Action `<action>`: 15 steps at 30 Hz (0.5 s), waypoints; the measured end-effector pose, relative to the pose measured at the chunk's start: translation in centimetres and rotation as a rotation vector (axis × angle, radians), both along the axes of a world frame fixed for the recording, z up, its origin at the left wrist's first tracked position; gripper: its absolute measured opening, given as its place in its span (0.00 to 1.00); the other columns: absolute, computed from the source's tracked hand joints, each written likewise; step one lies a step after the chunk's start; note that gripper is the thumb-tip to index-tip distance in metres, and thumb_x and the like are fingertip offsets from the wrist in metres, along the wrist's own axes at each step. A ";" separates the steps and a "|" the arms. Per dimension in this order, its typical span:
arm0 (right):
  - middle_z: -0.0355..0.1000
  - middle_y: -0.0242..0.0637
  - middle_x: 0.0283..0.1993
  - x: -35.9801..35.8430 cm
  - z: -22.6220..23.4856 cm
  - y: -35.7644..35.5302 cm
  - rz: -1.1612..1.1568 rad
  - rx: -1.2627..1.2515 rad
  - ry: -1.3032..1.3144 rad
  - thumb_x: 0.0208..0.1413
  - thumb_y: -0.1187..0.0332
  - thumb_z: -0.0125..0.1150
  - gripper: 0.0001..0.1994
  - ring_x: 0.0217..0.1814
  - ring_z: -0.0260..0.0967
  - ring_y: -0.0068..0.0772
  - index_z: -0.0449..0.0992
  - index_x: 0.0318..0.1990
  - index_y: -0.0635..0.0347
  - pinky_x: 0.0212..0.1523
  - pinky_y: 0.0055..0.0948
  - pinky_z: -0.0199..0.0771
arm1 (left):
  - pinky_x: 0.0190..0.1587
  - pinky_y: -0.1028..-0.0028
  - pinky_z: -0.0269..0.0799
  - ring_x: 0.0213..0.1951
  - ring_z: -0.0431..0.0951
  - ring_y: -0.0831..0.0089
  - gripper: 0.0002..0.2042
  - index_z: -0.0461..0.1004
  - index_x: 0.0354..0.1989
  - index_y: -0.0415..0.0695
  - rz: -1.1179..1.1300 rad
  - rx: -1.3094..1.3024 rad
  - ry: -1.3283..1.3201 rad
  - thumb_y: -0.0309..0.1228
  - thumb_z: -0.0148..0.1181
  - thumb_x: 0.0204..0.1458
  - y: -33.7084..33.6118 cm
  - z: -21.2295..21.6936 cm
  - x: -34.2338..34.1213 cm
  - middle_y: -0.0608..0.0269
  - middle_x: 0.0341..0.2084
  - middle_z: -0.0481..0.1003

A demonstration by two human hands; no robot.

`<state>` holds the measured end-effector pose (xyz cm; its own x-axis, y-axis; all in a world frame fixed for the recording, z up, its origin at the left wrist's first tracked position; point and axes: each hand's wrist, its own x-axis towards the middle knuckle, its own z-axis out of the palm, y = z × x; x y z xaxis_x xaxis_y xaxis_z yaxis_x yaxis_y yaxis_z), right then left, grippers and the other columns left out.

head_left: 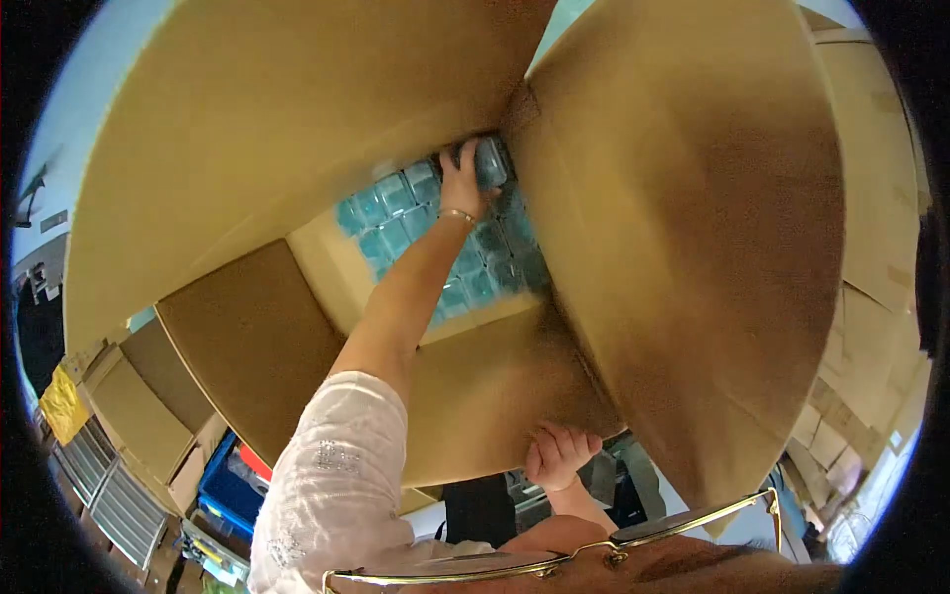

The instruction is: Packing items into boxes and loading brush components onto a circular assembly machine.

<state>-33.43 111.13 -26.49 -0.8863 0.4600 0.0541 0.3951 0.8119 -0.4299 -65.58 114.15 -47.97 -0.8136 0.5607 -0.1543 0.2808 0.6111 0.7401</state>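
A large, tall brown cardboard box stands open before me. Down inside it lie rows of clear bluish plastic containers, packed side by side. My left hand reaches deep in, its fingers and thumb closed around one clear plastic container at the far right corner of the layer. My right hand is closed over the top edge of the box's near flap. The undersides of the containers are hidden, and my left forearm covers part of the layer.
Flattened cardboard leans at the right. At the lower left are a blue crate, a yellow bag, a grey slatted panel and more cardboard. Tall box flaps rise on the left and right of the opening.
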 end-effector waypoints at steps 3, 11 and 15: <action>0.69 0.29 0.29 -0.1 0.6 0.0 0.002 0.004 -0.037 0.35 0.67 0.49 0.06 0.29 0.59 0.29 0.71 0.22 0.53 0.39 0.30 0.46 | 0.55 0.64 0.55 0.54 0.53 0.46 0.47 0.49 0.57 0.50 0.123 -0.035 -0.027 0.24 0.70 0.22 0.8 1.7 0.7 0.43 0.54 0.46; 0.68 0.27 0.32 -0.5 0.4 -0.2 0.028 -0.006 -0.087 0.35 0.63 0.50 0.07 0.32 0.62 0.27 0.72 0.25 0.49 0.38 0.33 0.48 | 0.55 0.61 0.54 0.54 0.54 0.48 0.43 0.49 0.56 0.42 0.065 -0.223 0.053 0.26 0.67 0.26 -17.9 4.0 4.1 0.42 0.53 0.50; 0.67 0.28 0.32 -0.6 1.0 0.1 0.024 -0.006 -0.101 0.35 0.65 0.51 0.06 0.34 0.62 0.30 0.71 0.25 0.50 0.38 0.33 0.49 | 0.54 0.61 0.55 0.53 0.56 0.51 0.37 0.52 0.53 0.41 0.043 -0.257 -0.105 0.24 0.63 0.31 -26.6 13.4 8.4 0.44 0.52 0.51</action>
